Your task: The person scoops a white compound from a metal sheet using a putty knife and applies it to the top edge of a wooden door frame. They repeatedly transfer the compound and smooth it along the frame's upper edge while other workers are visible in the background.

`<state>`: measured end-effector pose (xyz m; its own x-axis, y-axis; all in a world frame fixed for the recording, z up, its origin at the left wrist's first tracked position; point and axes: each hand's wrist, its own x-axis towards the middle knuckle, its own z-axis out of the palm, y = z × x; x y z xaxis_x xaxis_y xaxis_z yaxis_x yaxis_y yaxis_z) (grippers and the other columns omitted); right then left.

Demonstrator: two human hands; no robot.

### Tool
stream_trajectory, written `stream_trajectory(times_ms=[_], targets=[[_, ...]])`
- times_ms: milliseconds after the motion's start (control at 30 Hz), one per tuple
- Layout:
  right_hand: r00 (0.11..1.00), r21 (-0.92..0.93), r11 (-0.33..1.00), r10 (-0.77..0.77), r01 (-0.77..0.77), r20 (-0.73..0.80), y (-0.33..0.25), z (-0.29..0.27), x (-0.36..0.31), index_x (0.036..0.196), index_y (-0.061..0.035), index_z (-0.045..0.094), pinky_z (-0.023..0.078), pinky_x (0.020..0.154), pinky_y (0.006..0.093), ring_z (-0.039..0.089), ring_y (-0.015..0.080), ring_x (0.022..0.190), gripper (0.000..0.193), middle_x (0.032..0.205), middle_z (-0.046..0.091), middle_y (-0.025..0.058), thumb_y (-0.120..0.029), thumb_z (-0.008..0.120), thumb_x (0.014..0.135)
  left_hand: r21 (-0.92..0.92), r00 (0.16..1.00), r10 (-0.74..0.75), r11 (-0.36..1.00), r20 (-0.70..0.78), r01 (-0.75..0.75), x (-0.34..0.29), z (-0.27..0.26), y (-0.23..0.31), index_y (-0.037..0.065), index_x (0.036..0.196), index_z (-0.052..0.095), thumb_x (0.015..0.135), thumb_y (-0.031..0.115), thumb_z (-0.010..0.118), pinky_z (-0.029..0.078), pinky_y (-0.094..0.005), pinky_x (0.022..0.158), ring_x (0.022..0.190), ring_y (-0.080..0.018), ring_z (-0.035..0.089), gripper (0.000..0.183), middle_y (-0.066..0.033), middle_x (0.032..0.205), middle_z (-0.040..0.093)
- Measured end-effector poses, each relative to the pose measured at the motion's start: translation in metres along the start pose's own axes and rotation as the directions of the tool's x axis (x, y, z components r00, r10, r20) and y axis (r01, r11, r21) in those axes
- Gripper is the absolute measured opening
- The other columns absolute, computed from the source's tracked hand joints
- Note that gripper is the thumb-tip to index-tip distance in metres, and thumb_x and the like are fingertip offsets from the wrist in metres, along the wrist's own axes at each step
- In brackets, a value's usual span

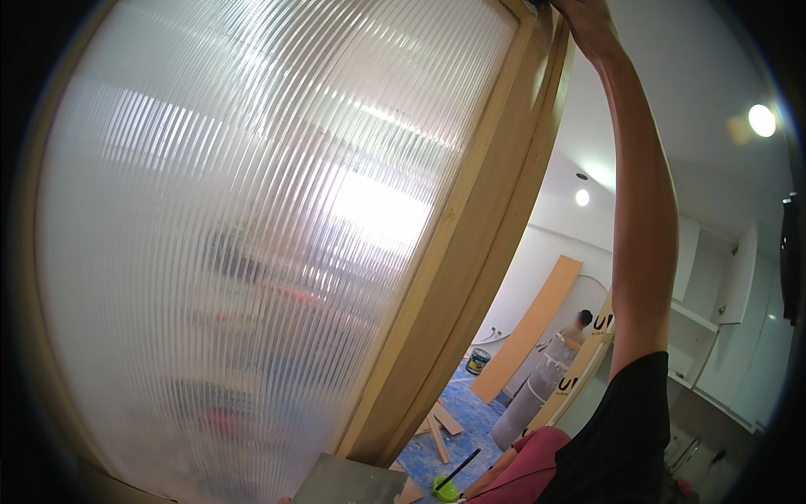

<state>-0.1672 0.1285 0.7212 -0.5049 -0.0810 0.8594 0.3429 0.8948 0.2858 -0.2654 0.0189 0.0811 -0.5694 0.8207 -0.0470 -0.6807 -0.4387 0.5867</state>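
A ribbed translucent panel (227, 235) in a wooden frame (453, 244) fills the left and middle of the view. My right arm reaches up along the frame's right side. At the frame's top, my right hand (583, 21) is bent around a small dark thing, mostly cut off by the upper edge. Low in the middle, a flat grey plate (353, 482) lies in front of the frame's lower end. Beside its lower left corner shows a sliver of skin, apparently my left hand (286, 501); its fingers are hidden.
A person in pink (537, 458) is low at the right, near a green bowl (445, 487) with a dark stick. Farther off are another person (582, 323), a leaning orange board (529, 328), a paint bucket (478, 361), wood pieces (437, 428) on blue floor covering and white cabinets (739, 361).
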Motion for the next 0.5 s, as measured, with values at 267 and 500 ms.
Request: stream_trajectory(times_ms=[267, 500], targets=[[0.975, -0.014, 0.987, -0.162, 0.161, -0.150, 0.009, 0.005, -0.004, 0.110, 0.0049, 0.054, 0.052, 0.085, 0.0327, 0.064, 0.0241, 0.086, 0.030, 0.097, 0.065, 0.0154, -0.011, 0.065, 0.087, 0.061, 0.997, 0.046, 0.997, 0.064, -0.050, 0.002, 0.009, 0.005, 0.005, 0.074, 0.051, 0.082, 0.010, 0.059, 0.036, -0.0281, 0.062, 0.066, -0.0137, 0.043, 0.012, -0.0005, 0.072, 0.047], [0.959, 0.129, 0.976, -0.142, 0.177, -0.244, 0.008, 0.011, -0.013, 0.112, 0.0047, 0.051, 0.054, 0.082, 0.0332, 0.066, 0.0213, 0.087, 0.026, 0.097, 0.066, 0.0190, -0.004, 0.060, 0.089, 0.013, 1.000, 0.012, 1.000, 0.007, -0.012, -0.005, 0.001, 0.004, 0.003, 0.088, 0.057, 0.082, 0.010, 0.060, 0.041, -0.0285, 0.069, 0.075, -0.0154, 0.048, 0.010, -0.0031, 0.082, 0.052]])
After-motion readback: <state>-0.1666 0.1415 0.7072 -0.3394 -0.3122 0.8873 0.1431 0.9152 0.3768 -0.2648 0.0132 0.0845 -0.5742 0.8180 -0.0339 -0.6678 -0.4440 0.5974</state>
